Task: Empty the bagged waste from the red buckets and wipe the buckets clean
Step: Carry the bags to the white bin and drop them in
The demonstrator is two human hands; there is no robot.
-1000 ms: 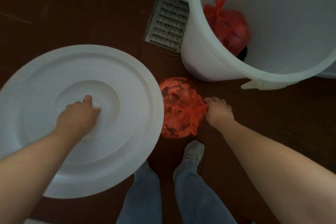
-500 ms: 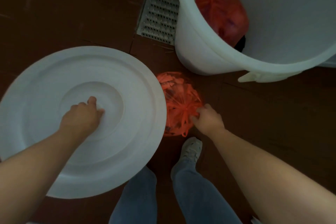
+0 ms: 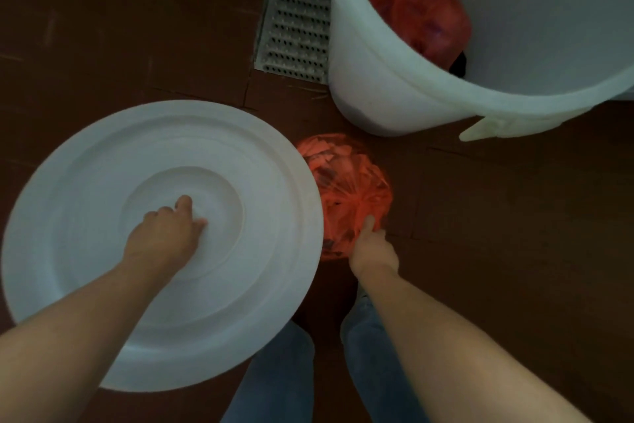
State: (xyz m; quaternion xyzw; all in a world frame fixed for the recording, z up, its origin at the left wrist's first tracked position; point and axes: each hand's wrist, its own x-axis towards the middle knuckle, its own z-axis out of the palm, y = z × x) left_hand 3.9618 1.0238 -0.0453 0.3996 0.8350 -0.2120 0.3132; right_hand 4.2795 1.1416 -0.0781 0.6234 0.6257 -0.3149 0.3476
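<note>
Right hand (image 3: 372, 247) pinches the knot of a red waste bag (image 3: 346, 182) low beside the white bin (image 3: 411, 86). Left hand (image 3: 164, 234) grips the bin lid (image 3: 85, 216). One tied bag (image 3: 429, 17) is already inside, no red buckets in sight, so I'd guess wiping's all still to do.

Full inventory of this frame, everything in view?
white lid: 1, white, lower left, held at its centre
white bin: 1, white, upper right, open
inner red bag: 1, red, tied, inside the white bin
outer red bag: 1, red, between lid and bin
dark item: 1, black, in the bin beside the bag; cannot identify
drain grate: 1, grey metal, in the floor left of the bin
floor: dark brown tiles
legs: 2, blue jeans, bottom centre
left hand: grips the lid's centre
right hand: grips the outer red bag's near side
</note>
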